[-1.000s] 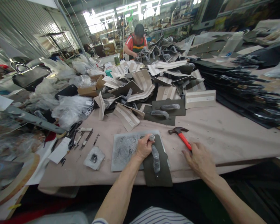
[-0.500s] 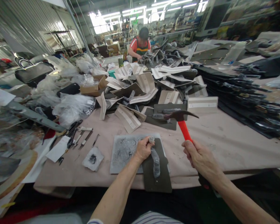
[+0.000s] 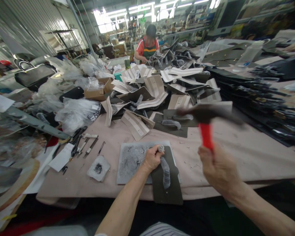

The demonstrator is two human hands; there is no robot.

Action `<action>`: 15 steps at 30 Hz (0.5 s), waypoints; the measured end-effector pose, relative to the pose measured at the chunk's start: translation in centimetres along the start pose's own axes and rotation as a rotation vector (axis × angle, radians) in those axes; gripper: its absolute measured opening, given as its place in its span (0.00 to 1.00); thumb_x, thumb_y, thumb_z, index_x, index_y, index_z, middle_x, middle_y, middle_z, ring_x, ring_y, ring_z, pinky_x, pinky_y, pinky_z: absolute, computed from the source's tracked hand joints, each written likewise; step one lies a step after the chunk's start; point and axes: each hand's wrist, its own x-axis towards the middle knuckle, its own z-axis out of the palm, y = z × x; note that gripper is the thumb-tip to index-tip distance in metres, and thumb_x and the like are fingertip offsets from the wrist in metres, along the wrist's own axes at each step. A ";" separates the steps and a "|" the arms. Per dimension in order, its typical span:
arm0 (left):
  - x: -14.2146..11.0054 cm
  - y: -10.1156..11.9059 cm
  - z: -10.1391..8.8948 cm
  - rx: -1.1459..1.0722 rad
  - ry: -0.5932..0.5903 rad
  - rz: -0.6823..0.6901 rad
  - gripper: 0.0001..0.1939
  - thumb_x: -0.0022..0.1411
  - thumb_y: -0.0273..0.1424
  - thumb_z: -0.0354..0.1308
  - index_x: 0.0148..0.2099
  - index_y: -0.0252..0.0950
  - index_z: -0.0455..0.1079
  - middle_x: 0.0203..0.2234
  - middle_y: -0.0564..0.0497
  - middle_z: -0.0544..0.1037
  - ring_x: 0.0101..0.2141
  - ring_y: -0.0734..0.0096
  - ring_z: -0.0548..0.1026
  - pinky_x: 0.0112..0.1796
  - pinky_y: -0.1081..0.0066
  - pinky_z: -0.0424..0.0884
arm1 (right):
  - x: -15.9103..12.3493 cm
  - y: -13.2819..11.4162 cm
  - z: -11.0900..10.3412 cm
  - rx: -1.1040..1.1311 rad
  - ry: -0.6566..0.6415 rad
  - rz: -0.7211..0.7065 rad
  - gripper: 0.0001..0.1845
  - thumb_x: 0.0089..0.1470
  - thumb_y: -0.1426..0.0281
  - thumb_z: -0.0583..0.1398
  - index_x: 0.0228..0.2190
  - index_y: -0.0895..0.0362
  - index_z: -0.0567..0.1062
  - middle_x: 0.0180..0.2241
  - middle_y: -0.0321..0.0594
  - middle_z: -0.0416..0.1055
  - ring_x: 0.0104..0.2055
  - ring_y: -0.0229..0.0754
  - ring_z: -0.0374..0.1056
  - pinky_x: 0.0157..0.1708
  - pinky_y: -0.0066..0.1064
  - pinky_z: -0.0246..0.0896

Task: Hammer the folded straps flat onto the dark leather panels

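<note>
L hand [image 3: 152, 158] is clenched round a small upright tool [image 3: 160, 148], only its round top showing, at the far end of a dark panel [image 3: 159, 185]. R hand [image 3: 220, 170] grips the red handle of a claw hammer [image 3: 206, 114], head up in the air & blurred, R of the tool & well apart from it.

Panel lies partly on a grey board [image 3: 131, 160]; its near end pokes just past the front edge of the table [image 3: 196, 173]. A plastic-wrapped handle [image 3: 166, 173] runs along the panel, nr L hand. Board's L part shows, worn & speckled. Table cloth runs btwn board & the white block [image 3: 98, 168] w/ a dark patch, & R of the panel, under R hand, toward the black stack [image 3: 258, 101]. Hand tools [image 3: 88, 144] sit L of the board, past the block. Pile of panels [image 3: 149, 90] borders the far side; a person [image 3: 147, 47] is behind it.

Vs 1 s ago: hammer's now off the cloth, where its head lay; vs 0.5 s ago it's further R. L hand & panel stay abt the same.
</note>
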 end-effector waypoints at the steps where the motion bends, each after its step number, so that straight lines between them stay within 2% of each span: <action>1: 0.0 0.0 0.0 0.008 -0.004 -0.002 0.07 0.60 0.25 0.57 0.40 0.37 0.75 0.32 0.51 0.81 0.34 0.66 0.78 0.40 0.69 0.72 | -0.5 0.6 0.6 -0.097 -0.133 -0.029 0.20 0.65 0.53 0.44 0.28 0.51 0.62 0.17 0.35 0.61 0.17 0.39 0.55 0.22 0.33 0.42; 3: 0.0 0.2 0.0 0.015 -0.021 -0.005 0.08 0.60 0.25 0.57 0.41 0.37 0.75 0.31 0.52 0.81 0.33 0.67 0.77 0.39 0.70 0.72 | -1.3 2.0 1.6 -0.284 -0.399 -0.058 0.19 0.65 0.55 0.46 0.28 0.52 0.63 0.17 0.36 0.63 0.15 0.38 0.54 0.21 0.33 0.36; 5: 0.0 0.4 -0.1 0.016 -0.030 -0.005 0.10 0.60 0.25 0.57 0.43 0.37 0.75 0.32 0.52 0.81 0.34 0.68 0.77 0.39 0.70 0.72 | -1.7 3.4 2.0 -0.370 -0.511 -0.030 0.17 0.66 0.56 0.47 0.31 0.54 0.65 0.20 0.38 0.68 0.18 0.39 0.59 0.22 0.33 0.36; 8: -0.1 0.8 -0.1 0.015 -0.019 -0.006 0.10 0.60 0.25 0.57 0.43 0.37 0.76 0.33 0.52 0.81 0.35 0.67 0.77 0.40 0.71 0.72 | -2.0 6.0 2.6 -0.347 -0.532 0.046 0.17 0.67 0.57 0.46 0.34 0.54 0.66 0.22 0.39 0.70 0.22 0.41 0.65 0.24 0.32 0.41; 12: -0.2 1.0 -0.2 0.001 0.002 0.009 0.08 0.58 0.24 0.59 0.40 0.36 0.76 0.32 0.51 0.81 0.34 0.67 0.77 0.39 0.71 0.72 | -3.1 10.0 4.9 -0.376 -0.535 0.229 0.18 0.68 0.59 0.44 0.34 0.55 0.67 0.22 0.40 0.70 0.25 0.45 0.68 0.26 0.33 0.48; 13: -0.2 1.0 -0.2 0.001 0.008 0.012 0.08 0.57 0.23 0.59 0.40 0.36 0.76 0.32 0.51 0.81 0.34 0.67 0.77 0.39 0.71 0.71 | -3.4 10.7 5.5 -0.420 -0.505 0.241 0.19 0.68 0.59 0.44 0.35 0.55 0.68 0.24 0.43 0.71 0.26 0.46 0.69 0.26 0.34 0.50; 15: -0.3 1.1 -0.2 -0.001 0.022 0.010 0.08 0.56 0.23 0.60 0.39 0.36 0.77 0.32 0.51 0.81 0.34 0.67 0.77 0.39 0.71 0.71 | -3.7 10.9 6.8 -0.488 -0.358 0.168 0.20 0.67 0.58 0.45 0.39 0.57 0.70 0.34 0.51 0.74 0.33 0.50 0.71 0.29 0.37 0.57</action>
